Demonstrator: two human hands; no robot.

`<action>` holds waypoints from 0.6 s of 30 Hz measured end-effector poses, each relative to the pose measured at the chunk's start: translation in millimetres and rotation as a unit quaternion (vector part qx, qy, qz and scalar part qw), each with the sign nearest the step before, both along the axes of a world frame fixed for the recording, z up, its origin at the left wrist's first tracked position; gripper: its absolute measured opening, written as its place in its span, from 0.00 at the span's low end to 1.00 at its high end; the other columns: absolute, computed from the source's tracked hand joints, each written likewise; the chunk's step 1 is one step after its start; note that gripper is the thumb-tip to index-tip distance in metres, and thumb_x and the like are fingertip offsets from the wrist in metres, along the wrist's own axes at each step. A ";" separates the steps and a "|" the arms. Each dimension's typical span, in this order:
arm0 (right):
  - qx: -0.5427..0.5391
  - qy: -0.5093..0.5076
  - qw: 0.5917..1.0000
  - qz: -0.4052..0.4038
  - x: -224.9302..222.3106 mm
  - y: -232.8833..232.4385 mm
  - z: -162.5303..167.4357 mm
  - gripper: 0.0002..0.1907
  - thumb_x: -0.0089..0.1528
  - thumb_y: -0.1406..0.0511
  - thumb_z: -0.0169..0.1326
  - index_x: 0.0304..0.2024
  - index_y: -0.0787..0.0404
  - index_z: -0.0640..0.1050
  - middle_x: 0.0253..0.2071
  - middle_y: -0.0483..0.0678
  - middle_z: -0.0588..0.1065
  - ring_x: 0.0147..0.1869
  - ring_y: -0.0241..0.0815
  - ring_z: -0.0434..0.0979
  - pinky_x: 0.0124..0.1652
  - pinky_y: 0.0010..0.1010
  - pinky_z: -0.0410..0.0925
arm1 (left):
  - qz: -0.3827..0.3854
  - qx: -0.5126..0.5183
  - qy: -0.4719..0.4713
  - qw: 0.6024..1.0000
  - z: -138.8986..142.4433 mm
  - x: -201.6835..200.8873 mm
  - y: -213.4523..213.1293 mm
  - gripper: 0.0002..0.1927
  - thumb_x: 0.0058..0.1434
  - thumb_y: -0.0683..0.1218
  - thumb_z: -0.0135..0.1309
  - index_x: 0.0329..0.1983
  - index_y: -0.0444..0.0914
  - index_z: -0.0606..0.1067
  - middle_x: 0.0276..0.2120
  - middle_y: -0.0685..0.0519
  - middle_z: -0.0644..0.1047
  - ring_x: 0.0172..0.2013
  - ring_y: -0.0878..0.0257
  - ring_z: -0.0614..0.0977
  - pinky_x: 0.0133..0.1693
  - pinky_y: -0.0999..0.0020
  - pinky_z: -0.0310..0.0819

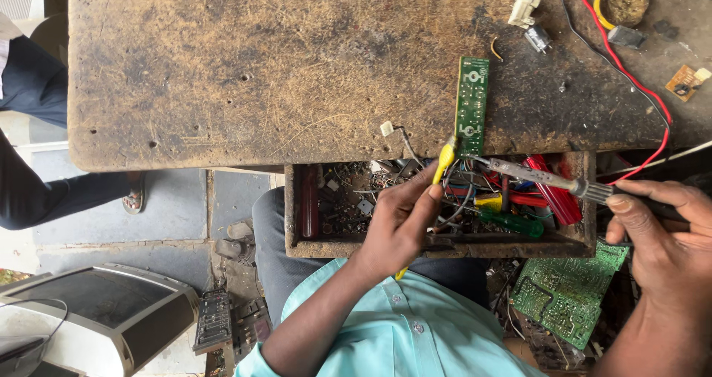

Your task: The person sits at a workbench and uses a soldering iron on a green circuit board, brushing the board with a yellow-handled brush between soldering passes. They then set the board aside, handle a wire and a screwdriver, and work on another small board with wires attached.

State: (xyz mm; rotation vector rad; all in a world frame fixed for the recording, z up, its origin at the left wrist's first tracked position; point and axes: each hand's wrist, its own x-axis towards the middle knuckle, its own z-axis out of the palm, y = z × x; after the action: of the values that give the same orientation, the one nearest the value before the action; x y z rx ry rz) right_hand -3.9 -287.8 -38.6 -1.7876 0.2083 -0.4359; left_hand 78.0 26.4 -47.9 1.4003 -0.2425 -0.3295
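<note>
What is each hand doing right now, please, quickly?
Left hand: closed on a yellow-handled tool at the green circuit board.
Right hand: closed on a soldering iron, tip at the board's near end.

Your left hand [400, 217] holds a yellow tool [443, 158] between thumb and fingers, and its tip touches the lower end of the narrow green circuit board [472, 106]. This board lies on the worn wooden table [259, 65], at the front edge. Your right hand [664, 232] grips a soldering iron [541, 178], and its metal tip reaches the same lower end of the board. Under your hands the open drawer [437, 245] is full of wires, red and green screwdrivers [519, 221] and small parts. A bigger green circuit board [571, 288] lies lower, near your right wrist. A red wire [630, 76] runs across the table at the right.
</note>
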 end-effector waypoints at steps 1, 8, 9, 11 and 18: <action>0.008 -0.001 1.000 -0.004 -0.8 3.5 1.5 0.07 0.71 0.75 0.62 0.49 0.74 0.78 0.39 0.56 0.78 0.30 0.37 0.77 0.33 0.21 0.72 | 0.026 0.050 -0.049 0.997 4.0 -0.5 -1.6 0.23 0.77 0.44 0.50 0.73 0.33 0.69 0.27 0.56 0.73 0.27 0.72 0.71 0.28 0.73 0.67; 0.020 -0.002 0.999 -0.029 -0.7 17.0 7.6 0.07 0.69 0.76 0.62 0.47 0.75 0.77 0.39 0.57 0.78 0.30 0.37 0.77 0.31 0.22 0.72 | 0.058 0.310 -0.297 0.901 32.7 0.4 -10.1 0.35 0.67 0.41 0.58 0.76 0.36 0.61 0.28 0.46 0.78 0.25 0.53 0.80 0.28 0.57 0.74; 0.026 -0.004 0.999 -0.026 0.4 17.6 8.4 0.07 0.68 0.76 0.62 0.47 0.74 0.78 0.38 0.57 0.77 0.30 0.37 0.77 0.31 0.21 0.72 | 0.052 0.317 -0.311 0.894 34.5 1.2 -12.5 0.36 0.67 0.40 0.57 0.77 0.36 0.59 0.29 0.47 0.78 0.26 0.53 0.80 0.29 0.56 0.75; 0.029 -0.007 0.999 -0.022 1.3 19.4 10.6 0.07 0.68 0.77 0.62 0.47 0.74 0.78 0.37 0.57 0.77 0.29 0.37 0.77 0.31 0.21 0.72 | 0.030 0.347 -0.318 0.882 36.2 2.1 -16.9 0.39 0.64 0.40 0.57 0.77 0.36 0.57 0.30 0.47 0.77 0.27 0.52 0.80 0.29 0.55 0.76; 0.012 -0.009 1.000 -0.026 3.8 23.9 15.9 0.07 0.67 0.77 0.63 0.46 0.75 0.78 0.34 0.55 0.77 0.27 0.35 0.76 0.30 0.20 0.72 | -0.016 0.465 -0.343 0.816 36.7 -1.9 -28.7 0.44 0.58 0.40 0.56 0.77 0.30 0.52 0.33 0.44 0.76 0.27 0.50 0.80 0.28 0.55 0.77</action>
State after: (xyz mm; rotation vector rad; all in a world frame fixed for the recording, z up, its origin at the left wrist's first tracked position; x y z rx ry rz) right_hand -0.1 -263.8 -22.7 -1.7570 0.2474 -0.4849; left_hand 76.1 -2.4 -11.2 2.4755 -0.7716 0.0886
